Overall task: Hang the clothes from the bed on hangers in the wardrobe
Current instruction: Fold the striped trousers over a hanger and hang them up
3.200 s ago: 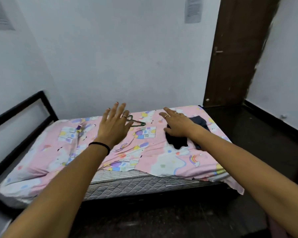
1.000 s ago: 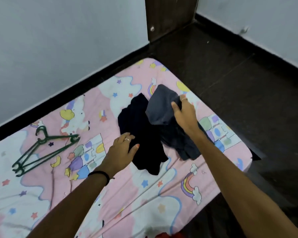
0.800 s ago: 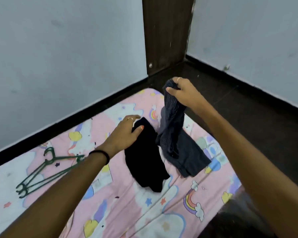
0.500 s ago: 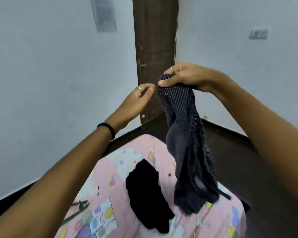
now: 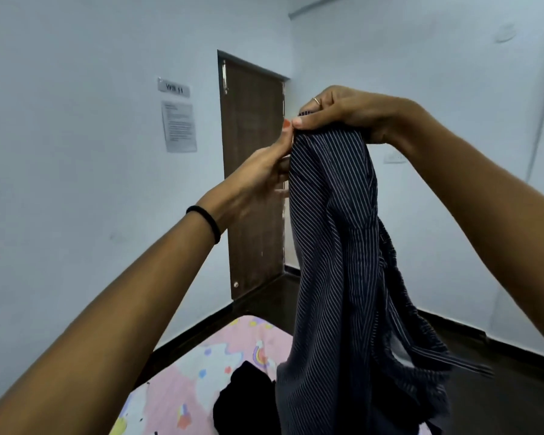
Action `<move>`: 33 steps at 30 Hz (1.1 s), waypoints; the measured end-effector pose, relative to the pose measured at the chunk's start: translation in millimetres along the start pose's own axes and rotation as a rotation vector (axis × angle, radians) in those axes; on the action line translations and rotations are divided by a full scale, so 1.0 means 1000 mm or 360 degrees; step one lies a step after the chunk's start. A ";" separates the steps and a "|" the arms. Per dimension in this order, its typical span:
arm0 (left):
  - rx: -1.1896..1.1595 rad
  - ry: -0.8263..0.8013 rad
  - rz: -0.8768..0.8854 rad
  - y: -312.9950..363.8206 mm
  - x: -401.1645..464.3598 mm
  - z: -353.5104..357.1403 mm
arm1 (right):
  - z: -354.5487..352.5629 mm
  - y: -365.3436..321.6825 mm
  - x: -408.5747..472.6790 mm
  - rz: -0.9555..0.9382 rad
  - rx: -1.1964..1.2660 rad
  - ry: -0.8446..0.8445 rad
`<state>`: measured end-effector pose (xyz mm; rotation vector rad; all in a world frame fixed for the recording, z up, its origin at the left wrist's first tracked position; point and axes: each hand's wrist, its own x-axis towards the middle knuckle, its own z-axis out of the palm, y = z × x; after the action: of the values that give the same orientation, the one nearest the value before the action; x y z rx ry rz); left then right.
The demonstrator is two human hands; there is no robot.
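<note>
The right hand pinches the top edge of the striped shirt, held high over the bed. The left hand pinches the same edge just left of it. A black garment lies on the bed's right end, open floor to the right.

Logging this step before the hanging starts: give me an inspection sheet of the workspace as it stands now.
Surface: bed with a pink patterned sheet, only its corner in view.
Job's things: striped garment held up in the air; black garment lying on the bed. No hanger or wardrobe in view.
Clutter: nothing seen.
Hands: right hand grips the striped garment's top edge; left hand pinches the same edge beside it.
Cables: nothing seen.
Surroundings: brown door, paper notice and small sign on the wall, dark floor.
</note>
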<state>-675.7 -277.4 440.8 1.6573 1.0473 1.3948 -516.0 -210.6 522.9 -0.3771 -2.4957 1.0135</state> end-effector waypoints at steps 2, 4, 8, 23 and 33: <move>-0.0058 -0.0043 0.0039 0.007 -0.002 0.002 | 0.001 -0.010 -0.004 -0.0055 0.0030 0.0023; -0.0193 -0.0065 0.0106 0.014 -0.003 0.004 | 0.003 -0.017 -0.006 -0.0112 0.0053 0.0034; -0.0478 -0.0025 0.0279 0.028 -0.012 0.008 | 0.002 -0.024 -0.009 -0.0165 0.0091 0.0087; 0.0246 -0.0389 -0.0351 -0.017 -0.041 -0.037 | -0.005 -0.027 -0.046 -0.0304 -0.0116 0.0101; 0.1605 -0.1057 -0.1399 -0.106 -0.109 -0.052 | -0.011 0.006 -0.062 -0.0190 0.0027 0.0117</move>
<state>-750.2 -332.2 309.7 1.6855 1.8364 -0.3359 -455.9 -224.6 508.1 -0.2522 -2.4114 0.9559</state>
